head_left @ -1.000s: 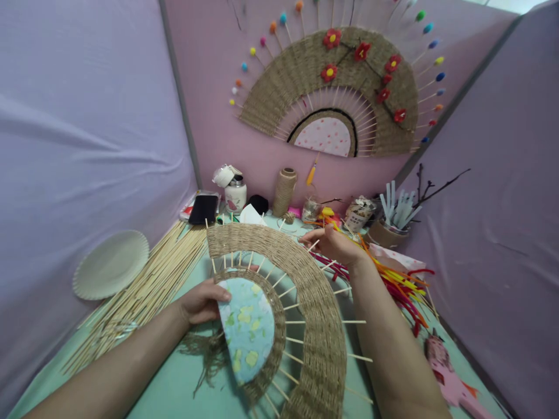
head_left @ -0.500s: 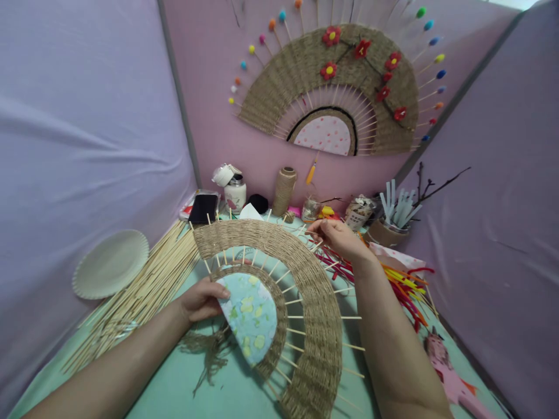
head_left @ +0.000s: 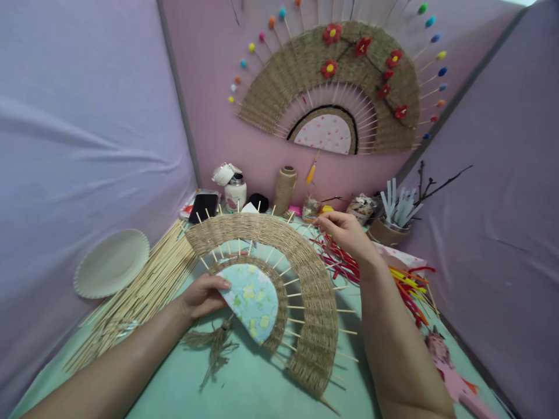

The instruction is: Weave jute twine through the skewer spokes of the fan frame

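My left hand [head_left: 206, 298] grips the straight inner edge of a woven twine fan [head_left: 321, 291], thumb on top of its blue half-round fabric centre [head_left: 251, 302]. Light wooden sticks radiate through the fan, their tips poking past the outer band. A twine tassel [head_left: 217, 343] hangs beneath the left hand. Beyond the fan's upper right rim, my right hand [head_left: 343, 230] is closed in a pinch. A thin strand that looks like twine shows at its fingertips, though the fingers partly hide it.
Loose wooden sticks [head_left: 148, 279] and a scalloped white plate [head_left: 112, 263] lie left. A twine spool [head_left: 285, 189] stands at the back. Coloured pipe cleaners [head_left: 406, 285] and a pink glue gun [head_left: 458, 381] lie right. A larger decorated fan [head_left: 301, 58] hangs on the wall.
The fan has tilted and turned slightly in my left hand, its lower end rising and shifting left. My right hand has moved a little to the right, still pinched.
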`<state>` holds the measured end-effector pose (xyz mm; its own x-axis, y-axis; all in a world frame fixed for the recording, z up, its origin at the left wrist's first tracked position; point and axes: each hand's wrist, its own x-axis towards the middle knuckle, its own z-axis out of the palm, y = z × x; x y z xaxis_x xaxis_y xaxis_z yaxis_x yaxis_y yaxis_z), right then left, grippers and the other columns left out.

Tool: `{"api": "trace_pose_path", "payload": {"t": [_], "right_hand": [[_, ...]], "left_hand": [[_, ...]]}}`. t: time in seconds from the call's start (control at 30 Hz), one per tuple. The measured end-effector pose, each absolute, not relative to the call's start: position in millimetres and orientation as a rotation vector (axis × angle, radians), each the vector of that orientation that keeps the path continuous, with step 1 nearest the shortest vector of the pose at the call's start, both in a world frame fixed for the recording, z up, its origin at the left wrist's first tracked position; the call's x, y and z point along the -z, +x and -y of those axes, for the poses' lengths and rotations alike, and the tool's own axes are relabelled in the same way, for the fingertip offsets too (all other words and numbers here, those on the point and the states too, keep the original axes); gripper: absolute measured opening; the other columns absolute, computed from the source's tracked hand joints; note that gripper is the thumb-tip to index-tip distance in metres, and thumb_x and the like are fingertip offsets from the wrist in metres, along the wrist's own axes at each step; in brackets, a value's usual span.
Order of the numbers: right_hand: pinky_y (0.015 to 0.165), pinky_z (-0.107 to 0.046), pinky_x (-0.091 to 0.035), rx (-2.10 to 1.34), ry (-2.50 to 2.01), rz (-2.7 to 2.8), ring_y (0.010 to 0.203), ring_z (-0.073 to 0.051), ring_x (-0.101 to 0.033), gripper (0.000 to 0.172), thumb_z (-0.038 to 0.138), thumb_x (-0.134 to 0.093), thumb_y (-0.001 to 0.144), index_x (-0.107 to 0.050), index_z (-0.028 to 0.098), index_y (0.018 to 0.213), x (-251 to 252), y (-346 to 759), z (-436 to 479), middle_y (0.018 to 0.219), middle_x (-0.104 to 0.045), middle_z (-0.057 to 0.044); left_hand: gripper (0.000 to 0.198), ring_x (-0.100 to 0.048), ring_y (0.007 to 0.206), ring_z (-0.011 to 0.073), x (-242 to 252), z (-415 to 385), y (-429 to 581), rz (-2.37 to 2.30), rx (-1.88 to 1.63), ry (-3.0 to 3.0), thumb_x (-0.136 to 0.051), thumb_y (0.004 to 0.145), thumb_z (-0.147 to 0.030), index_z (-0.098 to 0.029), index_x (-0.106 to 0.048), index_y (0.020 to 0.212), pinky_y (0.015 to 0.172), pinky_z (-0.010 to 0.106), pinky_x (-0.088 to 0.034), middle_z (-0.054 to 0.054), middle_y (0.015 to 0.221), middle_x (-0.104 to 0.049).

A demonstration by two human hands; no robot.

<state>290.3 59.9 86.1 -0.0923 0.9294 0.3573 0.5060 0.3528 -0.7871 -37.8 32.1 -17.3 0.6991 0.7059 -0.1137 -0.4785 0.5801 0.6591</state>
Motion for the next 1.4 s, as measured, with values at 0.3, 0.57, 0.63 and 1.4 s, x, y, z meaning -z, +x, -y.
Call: {"api": "trace_pose_path", "payload": {"t": [0.3,0.57,0.63,1.4], "right_hand": [[0.058,-0.025,-0.037,-0.831,-1.136,1.641,0.060,-0.012,-0.049,0.037,0.049,-0.055,0.085,-0.071,0.017,0.076,-78,302,-63,0.064,-0.059,-0.001],[0.056,-0.025,-0.037,-0.955,-1.095,1.597,0.059,-0.012,-0.049,0.040,0.057,-0.059,0.080,-0.072,0.018,0.078,-74,305,-66,0.065,-0.058,-0.001],[0.055,-0.024,-0.035,-1.010,-1.074,1.558,0.057,-0.011,-0.047,0.040,0.057,-0.060,0.079,-0.072,0.019,0.079,-73,304,-67,0.065,-0.057,0.000],[0.054,-0.029,-0.040,-1.297,-1.025,1.425,0.056,-0.015,-0.047,0.069,0.083,-0.043,0.070,-0.070,0.019,0.075,-59,302,-76,0.060,-0.054,-0.002]], "left_hand": [[0.070,-0.064,0.107,0.0292,11,-29,-36,-0.389,-0.742,0.636,-0.055,0.068,-0.001,-0.014,-0.049,0.136,0.097,0.043,-0.045,0.011,0.105,-0.073],[0.036,-0.059,0.115,0.0287,14,-30,-39,-0.261,-0.591,0.520,-0.055,0.081,-0.015,-0.006,-0.066,0.114,0.105,0.045,-0.037,0.016,0.113,-0.070],[0.034,-0.057,0.118,0.0279,13,-29,-38,-0.235,-0.601,0.508,-0.056,0.083,-0.018,-0.007,-0.066,0.114,0.107,0.044,-0.035,0.016,0.116,-0.068],[0.038,-0.054,0.121,0.0274,16,-30,-36,-0.251,-0.661,0.462,-0.054,0.088,-0.029,-0.011,-0.063,0.121,0.109,0.043,-0.033,0.015,0.122,-0.065]]}}
